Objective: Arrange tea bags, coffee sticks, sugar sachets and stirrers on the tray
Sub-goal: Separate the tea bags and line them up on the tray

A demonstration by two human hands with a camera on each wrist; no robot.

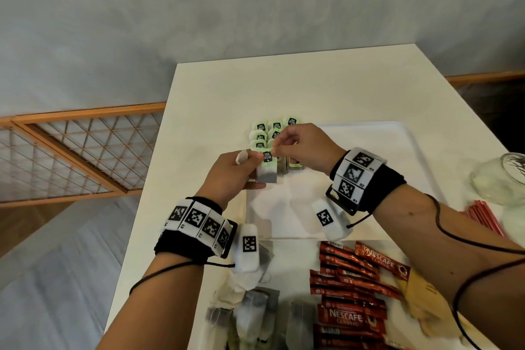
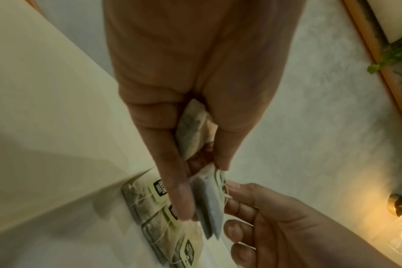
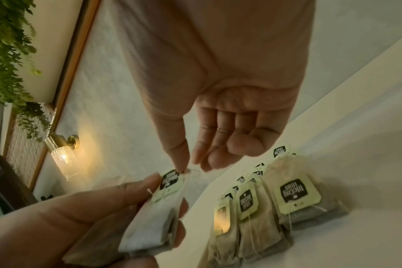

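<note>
The left hand (image 1: 230, 176) is holding a grey paper tea bag (image 1: 267, 173) upright above the far left corner of the white rectangular tray (image 1: 397, 156), thumb and fingers curled around the bag's lower body; a second, crumpled tea bag (image 2: 193, 134) is sitting deeper in the same palm, its tip poking out by the thumb. The right hand (image 1: 301, 148) is pinching the string at the top of the pale green paper tag (image 3: 170, 183) of the held bag between thumb and forefinger, the other fingers curling loosely. The bag is therefore hanging below the right hand's pinch and standing out from the far side of the left hand's grip, with the tag lying against its upper face.

Just beyond both hands, rows of tagged tea bags (image 3: 294, 197) are lying overlapped at the tray's far left corner. On the white desk (image 1: 227, 88), by its near edge, loose tea bags (image 1: 250, 318) are lying left of a heap of red coffee sticks (image 1: 352, 293). Red stirrers (image 1: 483, 216) and a clear glass jar (image 1: 500, 179) are lying near the desk's right edge, beside the tray.
</note>
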